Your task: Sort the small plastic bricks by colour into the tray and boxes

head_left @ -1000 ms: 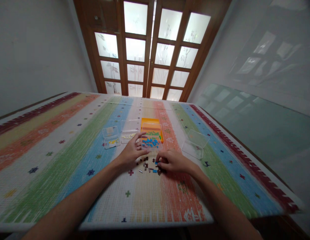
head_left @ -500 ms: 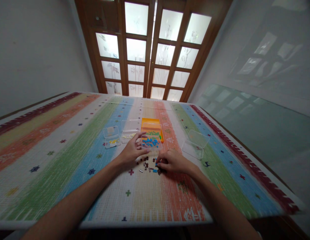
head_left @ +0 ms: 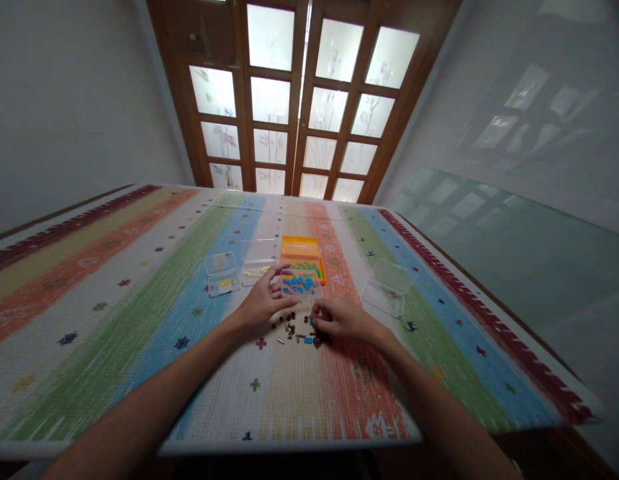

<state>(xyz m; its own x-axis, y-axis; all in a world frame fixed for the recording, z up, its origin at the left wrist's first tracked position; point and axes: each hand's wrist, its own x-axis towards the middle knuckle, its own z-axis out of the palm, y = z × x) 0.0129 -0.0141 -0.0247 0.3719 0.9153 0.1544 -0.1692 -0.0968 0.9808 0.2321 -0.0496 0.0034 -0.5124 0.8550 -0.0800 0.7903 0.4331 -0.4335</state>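
My left hand [head_left: 266, 295] rests at the left side of a clear box of blue pieces [head_left: 300, 285], thumb and fingers spread around its corner. My right hand [head_left: 339, 318] is closed in a pinch over the right edge of a loose pile of small brown pieces [head_left: 290, 328]. A blue piece shows at its fingertips, too small to tell whether it is gripped. Near those fingers a blue piece [head_left: 308, 341] lies on the cloth. Green pieces [head_left: 305, 267] sit behind the blue ones, by an orange box [head_left: 299, 241].
Two open clear boxes, one with yellow pieces [head_left: 226, 285] and one with pale pieces [head_left: 254, 273], stand to the left. At the right lies an open clear box [head_left: 382, 298]. A striped cloth [head_left: 219, 387] covers the table; glass-paned doors stand beyond.
My right hand has lifted slightly, its fingers drawn closer together at the pile. My left hand has stayed at the box of blue pieces.
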